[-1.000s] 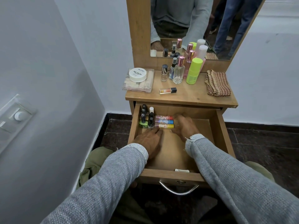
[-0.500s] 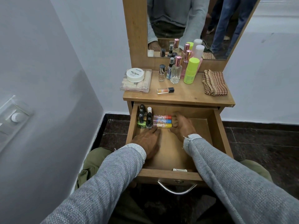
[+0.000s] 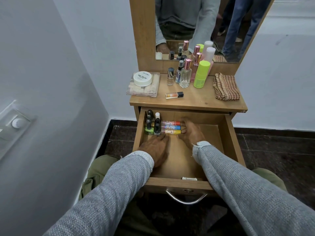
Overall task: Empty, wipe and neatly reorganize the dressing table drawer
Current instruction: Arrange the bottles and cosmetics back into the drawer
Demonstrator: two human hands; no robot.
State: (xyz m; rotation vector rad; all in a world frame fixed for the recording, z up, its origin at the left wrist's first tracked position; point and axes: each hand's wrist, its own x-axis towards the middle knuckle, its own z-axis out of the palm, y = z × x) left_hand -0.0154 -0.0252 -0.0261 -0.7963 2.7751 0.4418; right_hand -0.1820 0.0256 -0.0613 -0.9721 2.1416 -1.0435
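1. The open wooden drawer is seen pulled out beneath the dressing table top; three small tubes with red, blue and yellow caps are laid side by side at its 11 o'clock corner, long axes running 9 to 3 o'clock.
2. Just at 9 o'clock of the tubes, a cluster of upright dark-capped nail polish bottles is packed against the left wall.
3. The right hand is held at the capped ends, fingers curled lightly against them; whether anything is gripped cannot be told.
4. The left hand is laid flat, fingers straight, tips touching the yellow-capped tube's near side; nothing is held.
5. The tubes are probably being squared up; a push toward 9 o'clock by the nearer right hand is called for.
6. A clear black-capped vial and a folded checked cloth are left on top, not yet returned.
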